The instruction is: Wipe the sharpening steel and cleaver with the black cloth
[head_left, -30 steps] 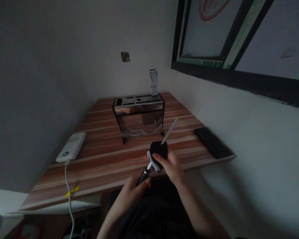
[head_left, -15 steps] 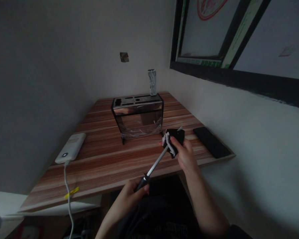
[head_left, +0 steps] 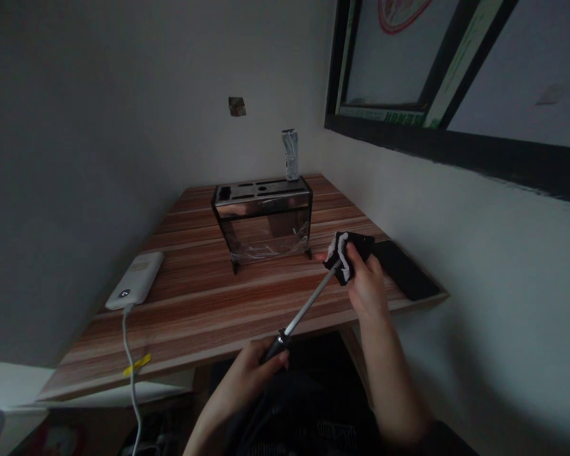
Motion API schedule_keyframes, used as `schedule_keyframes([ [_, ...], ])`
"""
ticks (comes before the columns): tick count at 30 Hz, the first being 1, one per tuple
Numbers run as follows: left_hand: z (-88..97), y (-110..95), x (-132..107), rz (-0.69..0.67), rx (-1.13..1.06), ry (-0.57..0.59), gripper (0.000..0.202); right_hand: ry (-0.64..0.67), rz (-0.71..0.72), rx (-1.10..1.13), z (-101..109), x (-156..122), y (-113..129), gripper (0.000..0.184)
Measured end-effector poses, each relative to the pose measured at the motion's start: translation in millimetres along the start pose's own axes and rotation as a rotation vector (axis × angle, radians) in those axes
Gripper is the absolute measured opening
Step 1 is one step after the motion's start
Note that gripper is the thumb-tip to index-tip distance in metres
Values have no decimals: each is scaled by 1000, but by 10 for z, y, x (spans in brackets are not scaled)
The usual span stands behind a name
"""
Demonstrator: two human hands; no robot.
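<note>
Rod (head_left: 311,300) of pale metal, with a black handle (head_left: 276,346), slants over the near edge of the wooden table (head_left: 194,304), between the person's two hands. The left hand (head_left: 253,372) is closed around the handle, its thumb lying along it, in front of the table's edge. The right hand (head_left: 368,286) is partly closed, thumb and fingers pinching a folded black and white cloth (head_left: 342,251) around the rod's upper end; the cloth hides the tip. Beyond the hand, a black phone (head_left: 408,273) lies flat near the right side of the table, and the cloth overlaps its corner in view; whether they touch cannot be told.

Farther back, a slotted stand (head_left: 265,208) with dark side edges stands upright on the table, crinkled clear film around its lower front. A grey upright piece (head_left: 291,155) rises at the right end of its top. On the left side of the table lies a white power bank (head_left: 137,280), with a pale cable (head_left: 129,348) running down over the near edge, past a strip of yellow tape (head_left: 142,363).
</note>
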State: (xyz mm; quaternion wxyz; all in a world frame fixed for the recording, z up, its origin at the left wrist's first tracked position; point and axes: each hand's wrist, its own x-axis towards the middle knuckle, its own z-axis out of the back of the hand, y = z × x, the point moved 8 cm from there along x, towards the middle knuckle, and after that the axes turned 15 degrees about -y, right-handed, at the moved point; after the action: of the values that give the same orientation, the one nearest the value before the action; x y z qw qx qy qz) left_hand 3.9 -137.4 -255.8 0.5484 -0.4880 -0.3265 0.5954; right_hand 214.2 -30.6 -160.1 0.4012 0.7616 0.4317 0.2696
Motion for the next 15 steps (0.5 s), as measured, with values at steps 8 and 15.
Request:
schedule_keyframes([
  [8, -7, -46, 102, 20, -37, -69, 47, 248, -144, -98, -243, -345, -326, 34],
  [15, 22, -146, 198, -7, -188, -131, 46, 532, -251, -308, -388, -848, -732, 39],
])
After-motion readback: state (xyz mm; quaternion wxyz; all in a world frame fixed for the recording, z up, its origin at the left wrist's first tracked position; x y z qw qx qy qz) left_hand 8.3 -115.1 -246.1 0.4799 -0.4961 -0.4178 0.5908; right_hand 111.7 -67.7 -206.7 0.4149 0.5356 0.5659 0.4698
